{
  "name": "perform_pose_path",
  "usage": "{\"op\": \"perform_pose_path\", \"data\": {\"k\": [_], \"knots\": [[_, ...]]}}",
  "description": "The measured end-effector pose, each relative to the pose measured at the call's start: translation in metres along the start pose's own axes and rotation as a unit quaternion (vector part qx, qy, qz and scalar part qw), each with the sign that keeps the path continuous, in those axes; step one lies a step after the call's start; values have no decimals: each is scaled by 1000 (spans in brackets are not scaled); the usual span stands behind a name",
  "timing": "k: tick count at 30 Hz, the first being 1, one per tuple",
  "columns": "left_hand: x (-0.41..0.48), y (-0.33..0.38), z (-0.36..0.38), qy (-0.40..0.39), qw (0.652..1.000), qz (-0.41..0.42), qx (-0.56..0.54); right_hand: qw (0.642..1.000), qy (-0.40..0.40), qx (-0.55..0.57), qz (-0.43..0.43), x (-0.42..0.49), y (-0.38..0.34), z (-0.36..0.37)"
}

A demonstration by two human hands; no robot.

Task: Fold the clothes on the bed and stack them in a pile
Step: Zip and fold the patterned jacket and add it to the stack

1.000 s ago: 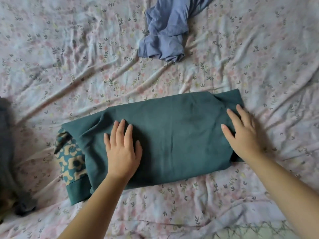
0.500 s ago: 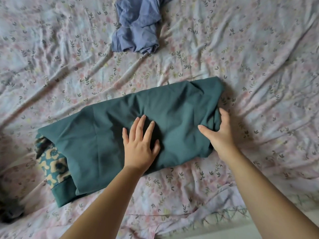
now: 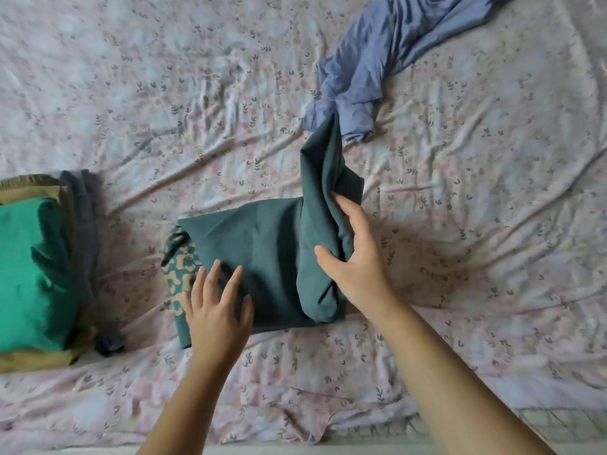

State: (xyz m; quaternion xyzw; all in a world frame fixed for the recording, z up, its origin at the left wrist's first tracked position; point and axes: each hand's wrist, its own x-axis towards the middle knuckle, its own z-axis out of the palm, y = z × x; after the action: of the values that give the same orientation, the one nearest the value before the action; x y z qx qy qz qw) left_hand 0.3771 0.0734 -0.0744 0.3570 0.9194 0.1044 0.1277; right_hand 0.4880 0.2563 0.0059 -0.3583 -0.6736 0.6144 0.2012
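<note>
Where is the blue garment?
Head view, upper right: the blue garment lies crumpled on the bed, just beyond the lifted end of the teal garment.

Sheet [image 3: 476, 198]: pale pink, printed with small grey-green leaf sprigs and faint pink flowers; covers nearly whole view. Heavily wrinkled: long creases run diagonally from lower left toward upper centre, more fan out at right. Near edge rumpled, bunched at bottom centre. Grid-patterned surface [image 3: 565, 421], pale green lines, shows below sheet edge at bottom right. Off-white strip [image 3: 295, 449] along bottom edge; kind unclear.
</note>
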Motion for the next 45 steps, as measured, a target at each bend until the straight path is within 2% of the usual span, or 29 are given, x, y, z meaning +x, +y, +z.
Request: {"op": "perform_pose_path", "data": {"k": [3,6,8,11,13,15,17,19,21,22,24,26,27,28,30,33,35,38,40,43,45], "knots": [[-4,-30,-15,1,998,-32,-62,997,-67,-21,-9,0,-7,45],[-3,-43,-31,35,978,-93,-182,989,-133,-60,20,-1,-4,88],[-2,-48,-38,46,943,-143,-298,979,-160,-113,49,-1,5,112],[3,-58,-46,5,853,-218,-474,955,-202,-195,90,2,17,139],[8,-66,-49,-8,824,-240,-513,939,-245,-222,98,3,22,151],[13,-71,-54,5,835,-253,-488,925,-277,-240,98,2,24,159],[18,-75,-57,41,880,-238,-410,918,-301,-233,112,-1,25,162],[23,-75,-59,90,928,-179,-313,920,-318,-183,137,-6,25,158],[33,-69,-61,121,956,-100,-247,936,-300,-106,152,-10,19,146],[39,-64,-60,125,964,-61,-228,955,-251,-99,121,-11,16,137],[52,-50,-58,111,973,-9,-203,982,-77,-174,-14,-7,14,112],[66,-39,-52,104,979,6,-174,937,48,-326,-116,3,20,85],[72,-36,-49,105,981,5,-163,914,57,-383,-119,9,25,74],[78,-34,-45,103,981,-7,-162,910,38,-405,-82,14,31,67],[88,-31,-44,62,971,-75,-216,929,-36,-369,10,20,43,62],[98,-33,-50,25,910,-222,-348,937,-61,-344,-3,22,51,68],[96,-37,-61,62,901,-229,-362,928,-64,-366,-4,24,50,73],[78,-47,-76,140,902,-215,-347,888,-101,-448,37,23,48,75],[61,-61,-75,165,897,-245,-328,861,-137,-488,40,21,49,77],[45,-86,-52,116,886,-314,-322,829,-192,-524,50,19,52,84],[46,-97,-42,79,886,-335,-310,820,-186,-539,47,21,54,89]]}}
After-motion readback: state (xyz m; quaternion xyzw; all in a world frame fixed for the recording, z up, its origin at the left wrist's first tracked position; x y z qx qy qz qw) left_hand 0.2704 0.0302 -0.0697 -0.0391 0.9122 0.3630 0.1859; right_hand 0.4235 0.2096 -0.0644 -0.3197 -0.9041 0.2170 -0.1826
